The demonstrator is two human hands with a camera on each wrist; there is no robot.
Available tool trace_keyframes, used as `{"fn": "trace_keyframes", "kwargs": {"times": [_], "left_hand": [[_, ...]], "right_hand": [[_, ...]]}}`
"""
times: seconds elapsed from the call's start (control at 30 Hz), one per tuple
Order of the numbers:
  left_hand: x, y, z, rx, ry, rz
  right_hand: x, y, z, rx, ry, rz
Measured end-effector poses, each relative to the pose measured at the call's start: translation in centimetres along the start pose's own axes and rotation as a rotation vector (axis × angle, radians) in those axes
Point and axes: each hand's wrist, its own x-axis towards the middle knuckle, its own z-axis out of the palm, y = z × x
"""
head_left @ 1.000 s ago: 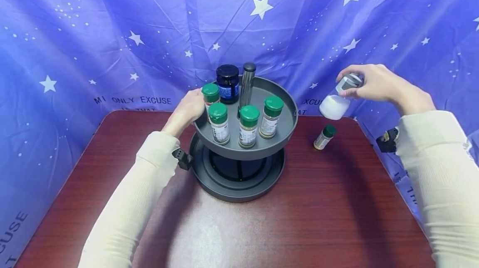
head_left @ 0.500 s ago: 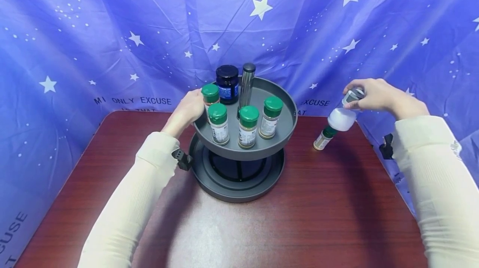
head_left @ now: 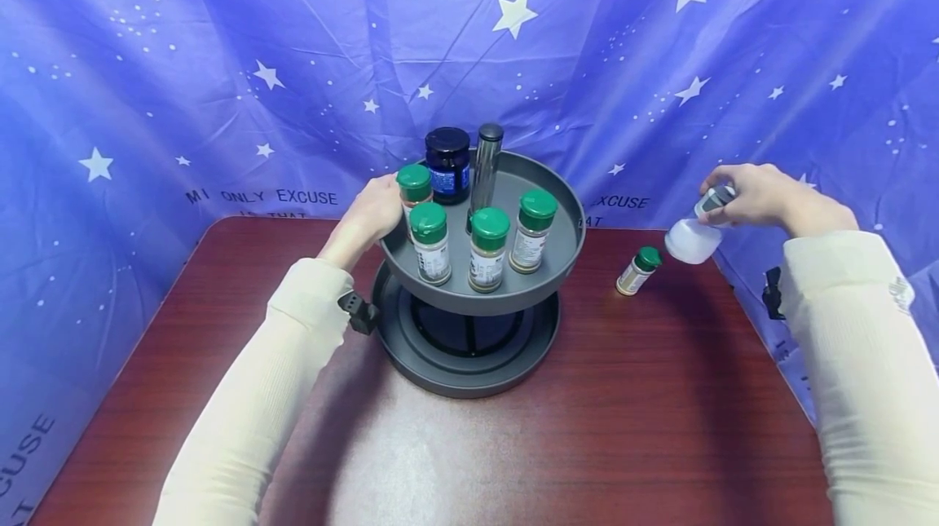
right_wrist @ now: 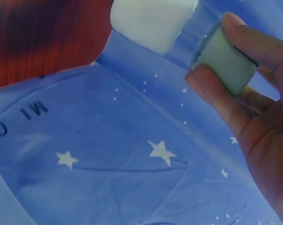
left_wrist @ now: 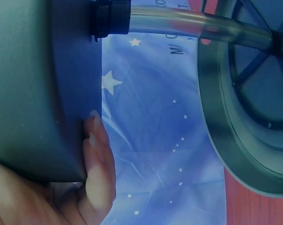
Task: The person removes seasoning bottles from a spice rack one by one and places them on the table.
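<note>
My left hand point(head_left: 372, 208) grips the left rim of the two-tier rack's upper tray point(head_left: 469, 302); in the left wrist view its fingertips point(left_wrist: 95, 136) curl underneath the tray point(left_wrist: 29, 93). With thumb and fingers, my right hand point(head_left: 759, 196) pinches the grey lid of a clear jar point(head_left: 693, 240) of white contents, held slightly tilted over the table's right back part. The same jar point(right_wrist: 153, 23) and lid show in the right wrist view. A green-capped spice bottle point(head_left: 637, 273) stands on the table, left of and below the jar.
On the upper tray stand several green-capped spice bottles point(head_left: 487, 253), a dark jar with a blue label point(head_left: 447, 167) and the rack's central metal post point(head_left: 484, 171). The lower tray point(head_left: 469, 379) sits on the reddish wooden table point(head_left: 623, 412). A blue star-patterned curtain point(head_left: 330, 61) hangs behind.
My right hand has carried the white-filled jar down and to the right, passing in front of the spice bottle's cap and now apart from it. My left hand has stayed on the tray.
</note>
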Motion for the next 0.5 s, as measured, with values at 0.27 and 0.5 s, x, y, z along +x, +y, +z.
{"fn": "trace_keyframes", "kwargs": {"times": [0.27, 0.5], "left_hand": [[-0.1, 0.2, -0.1, -0.012, -0.005, -0.016], [0.0, 0.0, 0.0, -0.013, 0.005, -0.009]], "right_hand": [[-0.1, 0.8, 0.5, -0.013, -0.005, 0.028], [0.1, 1.1, 1.9, -0.006, 0.019, 0.021]]}}
